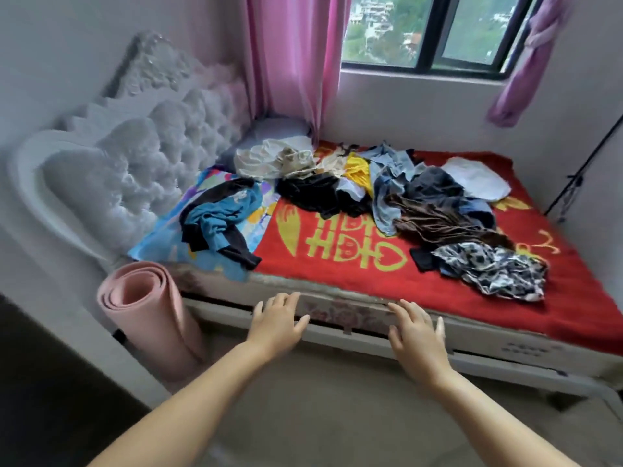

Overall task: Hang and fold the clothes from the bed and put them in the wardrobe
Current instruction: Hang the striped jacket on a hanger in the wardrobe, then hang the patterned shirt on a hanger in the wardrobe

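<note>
Both hands reach toward a bed strewn with loose clothes.

Head view: the left hand [277, 323] and right hand [416, 335] hover palm-down with fingers straight and spread, holding nothing, before the bed [340, 310] edge. A crumpled pile of clothes [387, 193] lies on a plush red blanket [337, 244] with yellow motifs. A tufted grey headboard [135, 163] stands left, a rolled pink mat [148, 315] beside it; pink curtains [293, 62] flank the window [435, 28].

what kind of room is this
Most likely a home bedroom: a bed with a tufted headboard, a red blanket strewn with loose clothes, and pink curtains by a window.
</note>
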The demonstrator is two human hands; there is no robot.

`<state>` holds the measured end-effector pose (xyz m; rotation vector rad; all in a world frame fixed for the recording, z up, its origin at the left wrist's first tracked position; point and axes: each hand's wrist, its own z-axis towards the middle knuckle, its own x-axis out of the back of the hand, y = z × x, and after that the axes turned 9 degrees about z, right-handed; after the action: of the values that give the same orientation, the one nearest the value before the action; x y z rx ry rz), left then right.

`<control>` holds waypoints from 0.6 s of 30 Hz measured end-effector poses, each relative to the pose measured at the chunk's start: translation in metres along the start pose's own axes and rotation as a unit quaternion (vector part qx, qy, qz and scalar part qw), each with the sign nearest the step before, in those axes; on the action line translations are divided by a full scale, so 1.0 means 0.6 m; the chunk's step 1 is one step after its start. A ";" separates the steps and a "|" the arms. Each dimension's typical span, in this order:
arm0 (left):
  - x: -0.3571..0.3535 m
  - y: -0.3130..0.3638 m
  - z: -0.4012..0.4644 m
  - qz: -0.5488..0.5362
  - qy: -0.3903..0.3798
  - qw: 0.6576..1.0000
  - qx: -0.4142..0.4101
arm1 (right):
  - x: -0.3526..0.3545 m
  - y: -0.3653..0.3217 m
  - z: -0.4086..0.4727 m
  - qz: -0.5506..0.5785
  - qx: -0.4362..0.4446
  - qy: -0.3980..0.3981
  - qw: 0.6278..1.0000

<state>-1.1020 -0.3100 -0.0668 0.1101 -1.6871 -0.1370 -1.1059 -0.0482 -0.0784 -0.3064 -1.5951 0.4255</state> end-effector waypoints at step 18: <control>-0.007 0.296 0.515 0.049 -0.041 0.976 -0.207 | 0.112 0.317 0.286 -0.019 -0.274 0.024 0.961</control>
<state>-1.4071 -0.1259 -0.0796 -0.2939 -1.7089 -0.4204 -1.2927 0.1366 -0.1101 -0.6989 -1.6477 -0.0661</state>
